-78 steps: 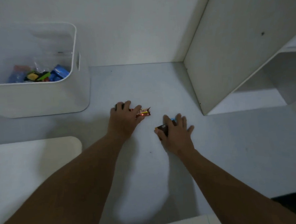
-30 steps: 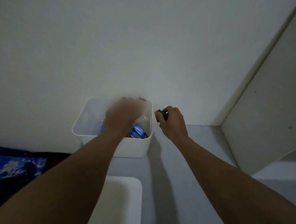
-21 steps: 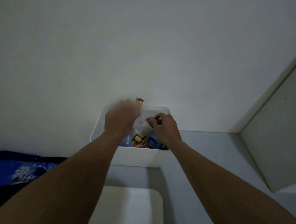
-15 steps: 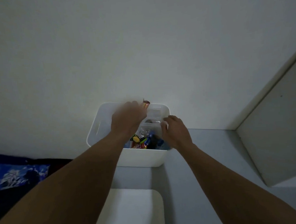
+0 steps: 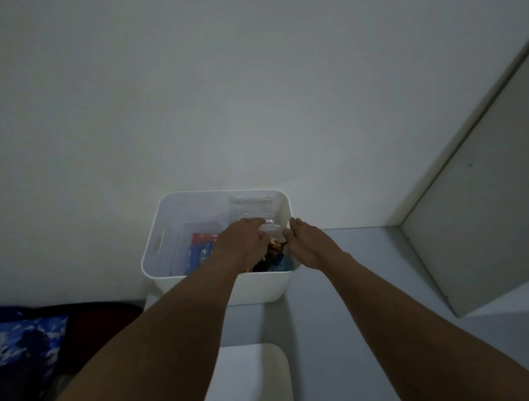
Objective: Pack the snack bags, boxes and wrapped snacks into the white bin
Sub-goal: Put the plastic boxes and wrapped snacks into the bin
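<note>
Left hand, right hand low in white bin, likely seating items on snack pile; grip: cannot tell

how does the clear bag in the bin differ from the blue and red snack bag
The clear bag is see-through and stands against the back wall of the white bin; the blue and red snack bag is opaque, brightly printed and sits lower, nearer the left. Both are inside the bin.
</note>
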